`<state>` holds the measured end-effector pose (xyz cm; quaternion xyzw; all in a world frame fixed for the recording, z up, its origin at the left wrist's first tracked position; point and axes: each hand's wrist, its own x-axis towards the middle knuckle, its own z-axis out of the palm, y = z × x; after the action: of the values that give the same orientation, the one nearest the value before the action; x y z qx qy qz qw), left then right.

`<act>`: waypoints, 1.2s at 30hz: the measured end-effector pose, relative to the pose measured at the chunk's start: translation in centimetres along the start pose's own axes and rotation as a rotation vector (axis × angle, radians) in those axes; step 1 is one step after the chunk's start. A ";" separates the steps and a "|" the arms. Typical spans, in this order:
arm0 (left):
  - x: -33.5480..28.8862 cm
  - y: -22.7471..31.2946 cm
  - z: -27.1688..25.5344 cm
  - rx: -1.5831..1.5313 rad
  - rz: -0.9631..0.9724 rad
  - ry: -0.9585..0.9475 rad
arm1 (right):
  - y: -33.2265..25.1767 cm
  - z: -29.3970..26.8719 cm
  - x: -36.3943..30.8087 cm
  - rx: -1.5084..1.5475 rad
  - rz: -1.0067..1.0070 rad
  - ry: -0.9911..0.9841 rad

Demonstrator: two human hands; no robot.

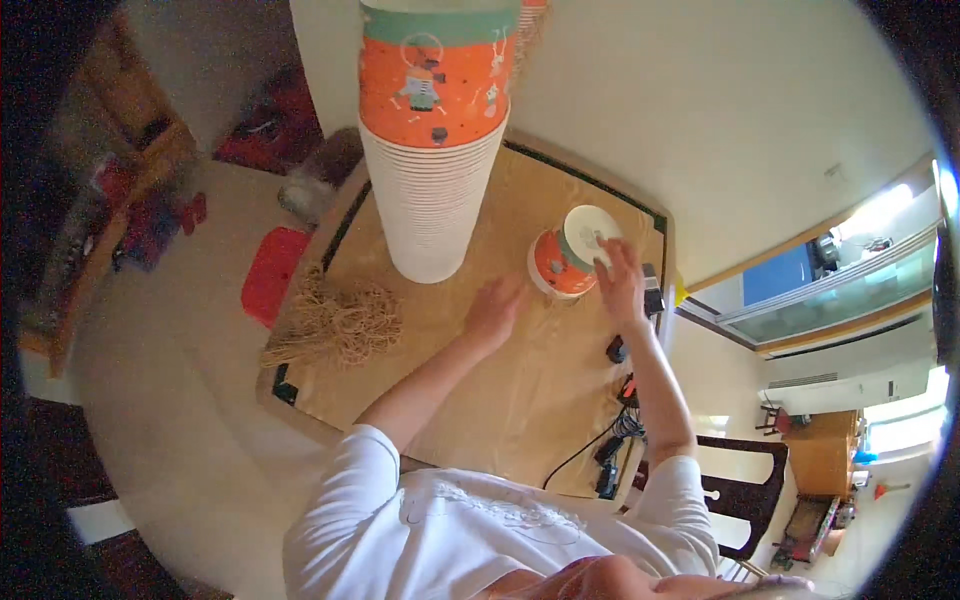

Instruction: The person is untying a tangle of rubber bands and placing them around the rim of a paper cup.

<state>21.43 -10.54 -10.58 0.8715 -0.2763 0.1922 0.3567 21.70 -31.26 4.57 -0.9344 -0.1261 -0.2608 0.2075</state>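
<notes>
While my right hand (622, 283) reaches onto the orange tub (562, 272), my left hand (496, 312) bent nearby, I can't tell whether any fingers pinch.

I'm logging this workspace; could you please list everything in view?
Tall cup stack: one, orange and white, table's far left
Paper cups: apparently two, orange and white, far right
Fibre bundle: one, tan, table's left
Table: one, light brown, centre
Plastic item: one, red, left of table
Cables: uncounted, black, table's right
Chair: one, dark, right
Background clutter: uncounted, mixed, both sides
Shirt: one, white, bottom
Left hand: one, bare, over table
Right hand: one, bare, at paper cups
</notes>
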 end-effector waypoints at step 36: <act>9.5 3.6 -26.7 0.620 0.134 0.377 | -25.9 -9.1 25.9 0.128 -0.265 0.090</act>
<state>22.83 3.48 14.29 0.8675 -0.1909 0.4468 0.1068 30.36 -9.28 33.98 -0.8817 -0.2552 -0.3191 0.2359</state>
